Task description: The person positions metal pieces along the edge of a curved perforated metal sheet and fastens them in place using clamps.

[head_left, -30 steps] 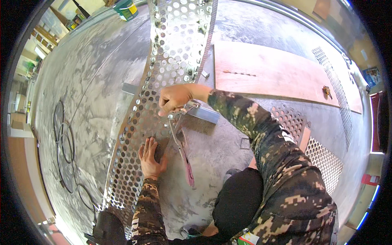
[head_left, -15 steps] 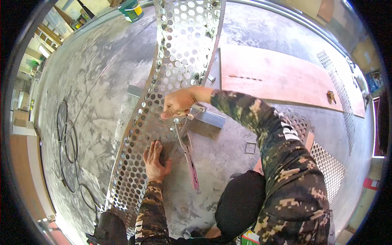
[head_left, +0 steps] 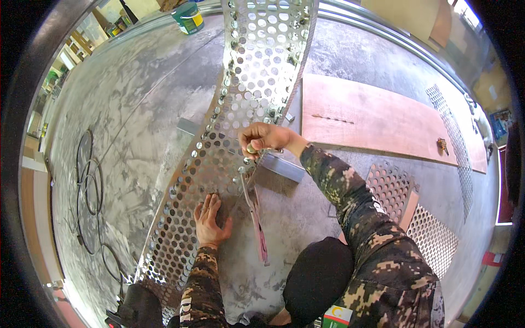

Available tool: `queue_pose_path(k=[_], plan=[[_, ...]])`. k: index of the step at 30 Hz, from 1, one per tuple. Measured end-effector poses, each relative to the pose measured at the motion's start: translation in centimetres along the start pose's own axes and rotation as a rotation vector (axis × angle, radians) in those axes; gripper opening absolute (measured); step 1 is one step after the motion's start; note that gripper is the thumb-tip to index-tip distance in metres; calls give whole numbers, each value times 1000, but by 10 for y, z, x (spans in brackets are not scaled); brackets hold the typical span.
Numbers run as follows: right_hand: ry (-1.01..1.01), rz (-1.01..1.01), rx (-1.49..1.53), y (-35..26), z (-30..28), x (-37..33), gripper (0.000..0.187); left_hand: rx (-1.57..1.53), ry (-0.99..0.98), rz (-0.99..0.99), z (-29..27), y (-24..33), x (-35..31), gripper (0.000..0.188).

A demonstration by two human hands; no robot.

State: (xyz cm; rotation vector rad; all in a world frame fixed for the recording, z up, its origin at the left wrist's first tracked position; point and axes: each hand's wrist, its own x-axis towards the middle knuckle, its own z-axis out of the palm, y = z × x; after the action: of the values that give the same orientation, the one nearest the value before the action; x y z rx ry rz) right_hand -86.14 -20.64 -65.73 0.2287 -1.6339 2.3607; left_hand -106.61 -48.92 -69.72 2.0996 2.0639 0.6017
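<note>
A long perforated metal sheet (head_left: 180, 218) runs from near my knees up to the far edge, curving upward at its far part. My left hand (head_left: 212, 223) lies flat on its right edge, fingers spread. Over that edge, farther away, my right hand (head_left: 263, 139) is closed in a pinch on a small round brass-coloured piece (head_left: 251, 148). Just below it, a clamp-like tool with long pinkish handles (head_left: 255, 218) sits at the sheet's edge; its jaws are partly hidden. A grey square metal tube (head_left: 281, 168) sticks out from under the sheet beside my right hand.
A reddish board (head_left: 372, 117) lies at the right with a small orange-brown tool (head_left: 442, 146) on it. Perforated offcuts (head_left: 433, 238) lie nearer. A black cable (head_left: 90, 191) coils at the left. A green bucket (head_left: 187, 19) stands at the far left.
My right hand has turned and lifted slightly, so the brass-coloured piece in its fingers now shows. My left hand stays flat on the sheet. The whole view has shifted a little.
</note>
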Motion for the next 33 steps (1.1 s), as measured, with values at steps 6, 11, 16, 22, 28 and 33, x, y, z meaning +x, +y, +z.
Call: queue_pose_path(k=[6, 11, 16, 22, 28, 33], plan=[[100, -18, -293, -8, -6, -16, 54, 28, -11, -13, -3, 7, 3, 51], [178, 192, -339, -12, 3, -2, 68, 25, -10, -10, -3, 6, 2, 53], [155, 228, -279, -9, -1, 0, 75, 34, -10, 6, -2, 9, 5, 55], [300, 210, -525, -3, 25, 25, 88, 14, -2, -19, 0, 5, 2, 52], [118, 241, -264, -8, -3, 24, 87, 50, -19, -12, 0, 5, 0, 53], [-82, -2, -443, 8, 7, 45, 84, 73, -80, -21, -5, 12, 7, 57]])
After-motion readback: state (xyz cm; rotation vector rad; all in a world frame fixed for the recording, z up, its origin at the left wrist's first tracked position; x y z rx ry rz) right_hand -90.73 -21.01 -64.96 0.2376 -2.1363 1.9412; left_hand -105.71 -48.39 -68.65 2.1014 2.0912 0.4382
